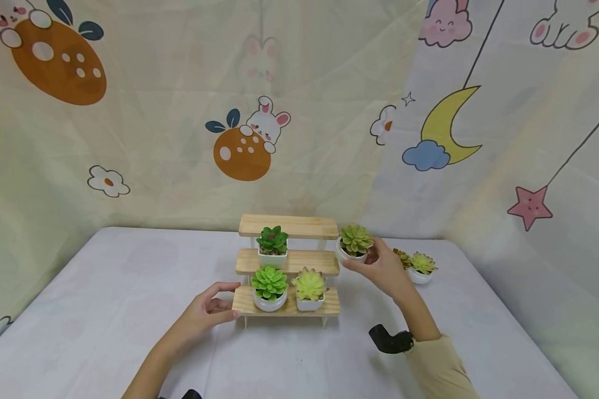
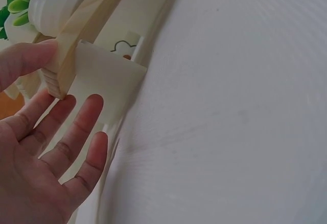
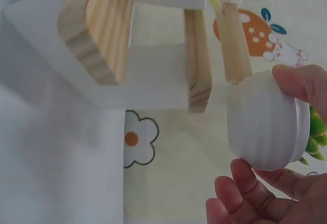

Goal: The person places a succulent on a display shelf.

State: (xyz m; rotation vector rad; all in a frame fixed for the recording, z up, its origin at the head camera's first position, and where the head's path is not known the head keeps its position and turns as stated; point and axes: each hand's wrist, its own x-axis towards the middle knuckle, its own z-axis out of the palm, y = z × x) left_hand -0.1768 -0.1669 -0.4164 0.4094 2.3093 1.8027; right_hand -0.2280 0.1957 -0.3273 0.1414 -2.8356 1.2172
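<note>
My right hand [image 1: 381, 267] grips a potted succulent [image 1: 355, 240] in a round white pot, thumb on one side and fingers on the other. In the head view it is level with the middle step, at the right end of the wooden three-step plant stand [image 1: 288, 261]. The right wrist view shows the ribbed white pot [image 3: 263, 122] tilted between thumb and fingertips. My left hand [image 1: 209, 306] pinches the left end of the bottom step; in the left wrist view the thumb [image 2: 30, 60] presses one face, fingertips beside the other, with the remaining fingers spread.
On the bottom step stand a bright green succulent [image 1: 269, 284] and a yellow-green succulent [image 1: 309, 286]. A dark green succulent [image 1: 272, 243] sits on the middle step. Behind my right hand, more small succulents [image 1: 422, 266] rest on the white-covered table [image 1: 130, 288]. A printed curtain [image 1: 169, 122] hangs behind.
</note>
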